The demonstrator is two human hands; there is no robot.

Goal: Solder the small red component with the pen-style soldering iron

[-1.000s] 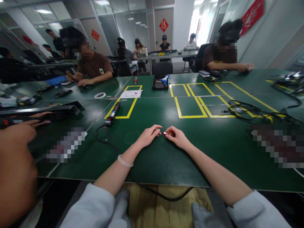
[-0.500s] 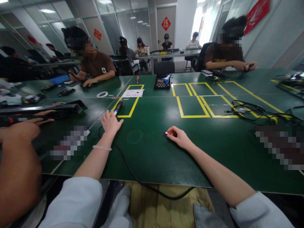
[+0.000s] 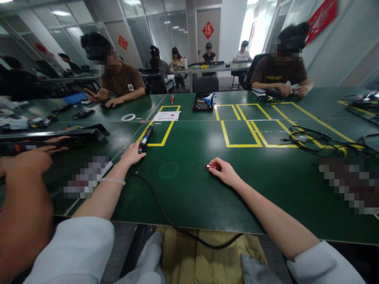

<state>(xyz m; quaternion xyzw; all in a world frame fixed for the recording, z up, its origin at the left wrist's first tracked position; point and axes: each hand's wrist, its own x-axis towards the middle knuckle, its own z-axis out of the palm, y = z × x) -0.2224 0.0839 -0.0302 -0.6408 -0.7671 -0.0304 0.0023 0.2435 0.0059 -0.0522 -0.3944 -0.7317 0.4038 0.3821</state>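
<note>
My left hand [image 3: 132,154] curls its thumb and fingers around the near end of a black cylindrical tool [image 3: 146,135] that looks like an electric screwdriver. The tool lies slanted on the green table, partly over the left yellow tape frame. Its near end is partly hidden by my fingers. A black cord [image 3: 160,212] runs from near that hand over the front table edge. Between thumb and fingertips, my right hand [image 3: 222,170] pinches a small red piece [image 3: 207,167] with a white patch and a dark tip, just over or on the tabletop.
A white paper [image 3: 166,116] lies by the left tape frame. Behind it stand a small red-and-white item [image 3: 172,99] and a black tray [image 3: 202,103]. Tangled cables [image 3: 308,138] lie right. A co-worker's hand [image 3: 32,157] is close on the left.
My left hand has shifted left and down from over the tool to its near end, uncovering more of it. The right hand stays nearly in place with the small red piece.
</note>
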